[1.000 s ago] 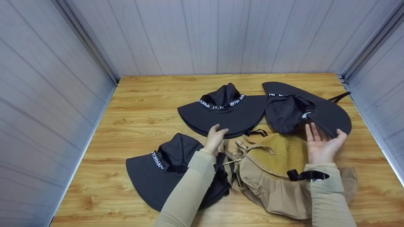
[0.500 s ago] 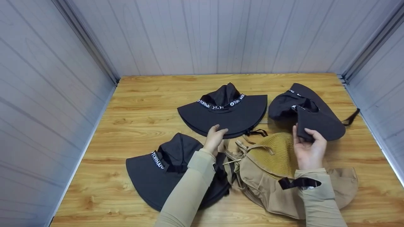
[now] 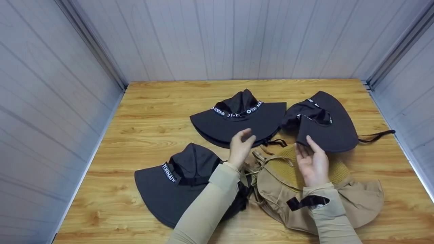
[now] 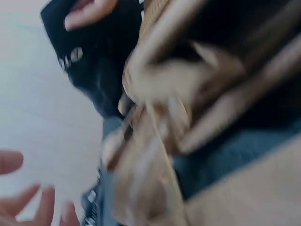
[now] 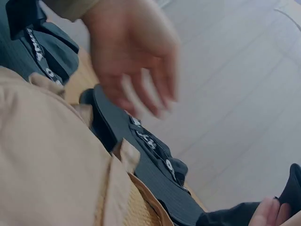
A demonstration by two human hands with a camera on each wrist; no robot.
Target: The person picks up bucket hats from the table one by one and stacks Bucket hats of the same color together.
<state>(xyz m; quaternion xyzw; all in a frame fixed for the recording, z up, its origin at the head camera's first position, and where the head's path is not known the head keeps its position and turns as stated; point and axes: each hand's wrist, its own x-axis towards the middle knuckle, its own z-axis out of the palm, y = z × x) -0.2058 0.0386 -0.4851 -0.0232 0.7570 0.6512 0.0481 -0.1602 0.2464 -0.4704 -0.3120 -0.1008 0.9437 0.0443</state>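
My left hand (image 3: 242,144) hovers just above the front brim of the middle black sun hat (image 3: 237,122), fingers loosely curled around nothing. My right hand (image 3: 310,157) lies over the tan hat's mesh crown (image 3: 286,167), its straight fingertips touching the near edge of the folded black hat (image 3: 327,127) at the right. A third black hat (image 3: 169,183) sits under my left forearm. In the right wrist view the left hand (image 5: 131,61) is a blur above the middle black hat (image 5: 155,160). The left wrist view is blurred, showing only tan straps (image 4: 155,141).
The hats lie on a wooden table (image 3: 152,112) enclosed by pale panelled walls on the left, back and right. The folded hat's black strap (image 3: 374,136) trails toward the right wall. The tan hat's brim (image 3: 359,203) spreads toward the front right.
My right hand folded the right black hat over, drew it leftward and let go of its pinch. My left hand lifted off the middle hat's brim.
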